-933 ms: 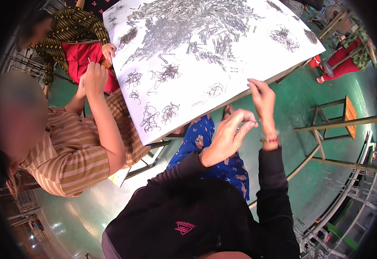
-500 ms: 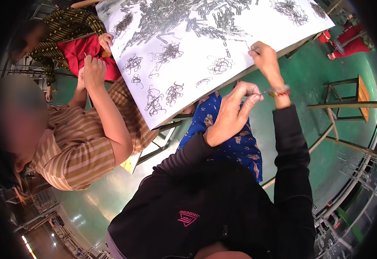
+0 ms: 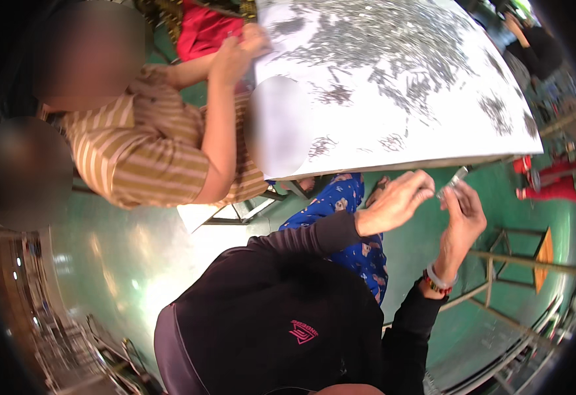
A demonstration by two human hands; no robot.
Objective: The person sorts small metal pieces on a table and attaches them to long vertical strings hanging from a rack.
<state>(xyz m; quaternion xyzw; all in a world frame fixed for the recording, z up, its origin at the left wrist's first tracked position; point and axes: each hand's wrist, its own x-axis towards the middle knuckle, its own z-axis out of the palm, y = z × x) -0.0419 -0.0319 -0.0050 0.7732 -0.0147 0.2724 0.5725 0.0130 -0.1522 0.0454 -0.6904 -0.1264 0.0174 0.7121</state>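
Note:
My right hand (image 3: 462, 220) is pinched on a small flat silvery metal piece (image 3: 459, 176) that points up past the thumb and fingers. Close to its left, my left hand (image 3: 396, 203) has its fingers curled together; anything in them is too small or blurred to make out. Both hands are held in the air just off the near edge of the white-topped table (image 3: 380, 155). On that table lies a wide heap of slim metal pieces (image 3: 393, 46). Smaller clusters of dark bent wires, such as one wire cluster (image 3: 391, 141), lie closer to me.
At the left a person in a striped shirt (image 3: 156, 145) sits at the table with both hands raised. Behind them is red cloth (image 3: 209, 33). To the right stand a wooden-topped stool (image 3: 543, 260) and a metal frame. Another person (image 3: 538, 49) is at the far right.
My right hand has come back from the table and now holds a silvery metal piece beside my left hand. My view has shifted, and the table sits higher and farther right.

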